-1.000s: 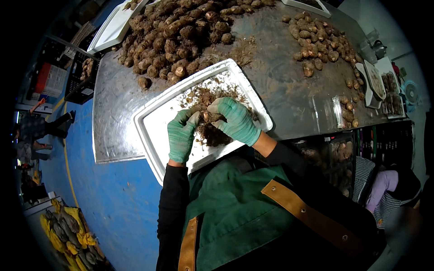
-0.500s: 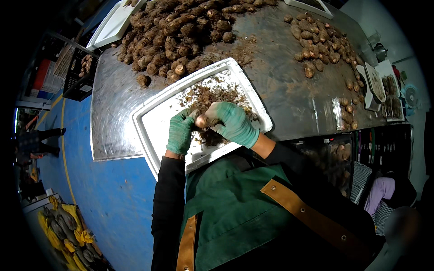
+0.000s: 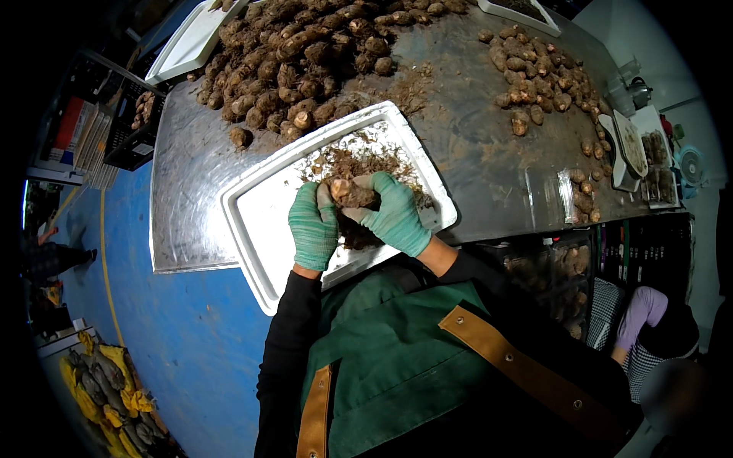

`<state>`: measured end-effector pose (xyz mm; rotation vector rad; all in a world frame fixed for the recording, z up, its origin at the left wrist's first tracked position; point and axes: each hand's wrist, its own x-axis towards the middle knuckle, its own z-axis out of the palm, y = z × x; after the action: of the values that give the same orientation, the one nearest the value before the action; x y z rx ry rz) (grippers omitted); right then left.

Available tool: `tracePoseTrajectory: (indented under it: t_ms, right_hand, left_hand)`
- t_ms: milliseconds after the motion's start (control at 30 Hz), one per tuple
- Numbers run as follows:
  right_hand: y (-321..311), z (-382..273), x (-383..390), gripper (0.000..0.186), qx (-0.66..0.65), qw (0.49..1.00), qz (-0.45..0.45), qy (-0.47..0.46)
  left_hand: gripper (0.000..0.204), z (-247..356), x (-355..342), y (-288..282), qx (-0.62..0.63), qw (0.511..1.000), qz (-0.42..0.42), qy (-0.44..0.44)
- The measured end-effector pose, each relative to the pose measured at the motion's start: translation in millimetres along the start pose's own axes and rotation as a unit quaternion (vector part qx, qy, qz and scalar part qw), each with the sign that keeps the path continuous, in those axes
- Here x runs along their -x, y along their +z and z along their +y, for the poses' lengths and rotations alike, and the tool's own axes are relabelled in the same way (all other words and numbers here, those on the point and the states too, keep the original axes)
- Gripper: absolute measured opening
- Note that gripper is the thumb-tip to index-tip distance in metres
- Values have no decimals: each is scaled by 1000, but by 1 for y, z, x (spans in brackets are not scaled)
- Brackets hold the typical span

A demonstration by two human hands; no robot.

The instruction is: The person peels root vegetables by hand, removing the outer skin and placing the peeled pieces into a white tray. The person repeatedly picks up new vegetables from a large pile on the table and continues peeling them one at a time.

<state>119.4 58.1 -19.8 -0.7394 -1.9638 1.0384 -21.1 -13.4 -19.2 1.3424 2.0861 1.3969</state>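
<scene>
A brown, hairy tuber with a pale end (image 3: pixel 343 192) is gripped between my left hand (image 3: pixel 313 225) and my right hand (image 3: pixel 393 214), both in green gloves and curled round it from either side. Beneath my hands lies a white plastic tray (image 3: pixel 256 221), holding a heap of loose brown fibres and dirt (image 3: pixel 374 160). The tray rests on a metal table (image 3: pixel 473 191). Just beyond it is a large pile of unpeeled tubers (image 3: pixel 290 61).
Cleaner tubers (image 3: pixel 534 76) lie at right, near a scale (image 3: pixel 630 149) and packed trays (image 3: pixel 657 183). Another white tray (image 3: pixel 183 46) and a black crate (image 3: pixel 137 130) stand left. A person (image 3: pixel 46 256) walks on the blue floor; another in lilac sleeves (image 3: pixel 641 309) is at lower right.
My hands have turned the held tuber, so more of its body shows; my left thumb now points upward along its side. The person at left has moved along the floor.
</scene>
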Motion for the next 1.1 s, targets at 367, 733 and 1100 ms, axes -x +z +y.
tracePoseTrajectory:
  t_ms: [367, 733, 1100]
  right_hand:
    - [1, -3, -6, 40, 61, 998, -8, 0]
    - [-9, 25, -7, 31, -511, 805, -153, 261]
    - [-1, 12, 1, 38, -599, 679, -133, 404]
  left_hand:
    - [16, 13, 4, 7, -44, 988, 75, 127]
    - [24, 21, -11, -13, 266, 958, -22, -104]
    - [21, -2, -12, 4, 210, 971, -20, -112]
